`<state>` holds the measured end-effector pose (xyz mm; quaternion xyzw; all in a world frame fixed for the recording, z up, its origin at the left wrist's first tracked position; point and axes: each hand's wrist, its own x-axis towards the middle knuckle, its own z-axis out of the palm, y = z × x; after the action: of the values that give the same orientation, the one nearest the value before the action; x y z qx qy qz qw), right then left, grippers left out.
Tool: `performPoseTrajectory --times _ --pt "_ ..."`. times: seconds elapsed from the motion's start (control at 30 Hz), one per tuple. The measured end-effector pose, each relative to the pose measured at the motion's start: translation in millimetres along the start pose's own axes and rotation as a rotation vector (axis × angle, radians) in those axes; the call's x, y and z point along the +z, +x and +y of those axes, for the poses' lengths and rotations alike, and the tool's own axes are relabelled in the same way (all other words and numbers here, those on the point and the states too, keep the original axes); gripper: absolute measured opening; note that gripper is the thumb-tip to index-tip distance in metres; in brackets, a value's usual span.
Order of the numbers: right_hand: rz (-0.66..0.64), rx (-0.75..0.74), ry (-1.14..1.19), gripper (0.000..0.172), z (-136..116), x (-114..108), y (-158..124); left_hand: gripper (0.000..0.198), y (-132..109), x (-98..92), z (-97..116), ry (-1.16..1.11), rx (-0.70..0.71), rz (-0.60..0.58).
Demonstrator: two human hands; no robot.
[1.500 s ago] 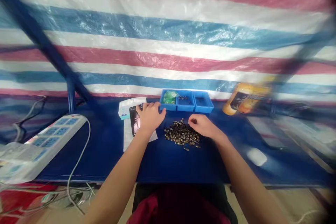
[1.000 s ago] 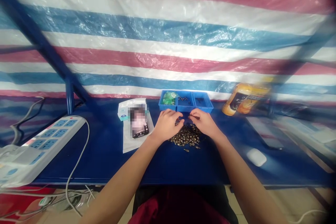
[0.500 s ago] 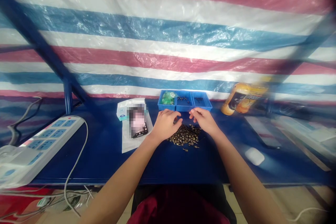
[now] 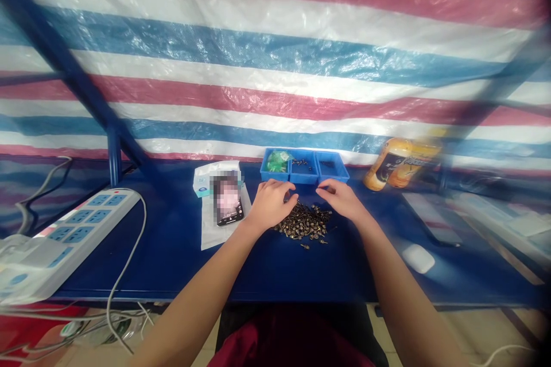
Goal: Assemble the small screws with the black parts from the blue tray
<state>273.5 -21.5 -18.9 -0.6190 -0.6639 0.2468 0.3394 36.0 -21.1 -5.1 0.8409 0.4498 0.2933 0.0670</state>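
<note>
A heap of small brass-coloured screws [image 4: 305, 223] lies on the blue tabletop between my forearms. My left hand [image 4: 273, 203] hovers at the heap's left edge, its fingers curved and the thumb apart from them, with nothing visible in the gap. On the far right side of the heap is my right hand [image 4: 340, 198], fingertips drawn together in a pinch; whatever they may hold is too small to make out. Just beyond both hands stands a blue three-compartment tray [image 4: 317, 176]. Its left section holds a green plastic packet [image 4: 278, 160], and small dark pieces lie in the other two.
Left of the heap, a phone [image 4: 230, 215] rests on a white packet [image 4: 210, 235]. A power strip [image 4: 81, 223] with a cable is farther left. On the right are orange-labelled bottles [image 4: 387, 166], a flat slab-like device [image 4: 430, 218] and a white rounded case [image 4: 418, 258].
My right hand has drawn slightly to the right, away from my left hand, and its fingertips have closed together more. My left hand stays nearly in place.
</note>
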Motion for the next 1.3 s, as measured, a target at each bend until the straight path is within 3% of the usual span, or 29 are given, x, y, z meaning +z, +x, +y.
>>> performPoseTrajectory --times 0.1,0.17,0.53,0.8,1.03,1.3 --pt "-0.256 -0.11 -0.052 0.026 -2 -3 -5 0.021 0 0.8 1 -0.002 0.011 -0.012" --pt "-0.316 -0.121 -0.071 0.024 -1 -3 -6 0.021 0 1.2 1 -0.005 0.014 -0.013" --pt "-0.189 -0.189 -0.162 0.017 -1 8 -5 0.021 -1 1.5 3 0.006 0.002 -0.016" --pt "-0.078 -0.2 0.104 0.018 -13 12 -3 0.022 -1 3.5 6 0.002 0.022 -0.033" --pt "-0.026 -0.19 0.18 0.019 -11 17 2 0.021 -1 2.5 6 0.028 -0.007 -0.014" --pt "0.016 -0.17 0.171 0.037 -18 13 -1 0.018 -1 2.6 6 0.083 -0.059 0.044"
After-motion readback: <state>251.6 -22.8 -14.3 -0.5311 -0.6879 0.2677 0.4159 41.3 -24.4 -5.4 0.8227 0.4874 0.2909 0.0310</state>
